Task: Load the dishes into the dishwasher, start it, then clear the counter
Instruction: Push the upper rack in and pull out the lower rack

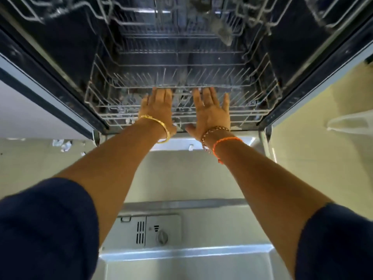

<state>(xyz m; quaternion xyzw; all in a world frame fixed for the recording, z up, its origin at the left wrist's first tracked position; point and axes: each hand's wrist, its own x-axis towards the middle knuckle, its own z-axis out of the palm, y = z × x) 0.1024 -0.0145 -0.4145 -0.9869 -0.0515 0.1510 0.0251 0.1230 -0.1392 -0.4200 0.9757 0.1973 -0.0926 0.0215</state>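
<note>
In the middle of the frame, the left hand (159, 110) and the right hand (211, 112) lie flat with straight, slightly spread fingers against the front rail of the lower rack (105, 110). The rack sits inside the open dishwasher (70, 63), above the lowered door (181, 178).

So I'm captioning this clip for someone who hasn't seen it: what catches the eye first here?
Two bare arms reach forward, the left hand and right hand flat with straight fingers on the front rail of the lower rack, at the middle of the view. The wire rack sits inside the dark dishwasher tub. Below, the open door shows its detergent dispenser.
</note>
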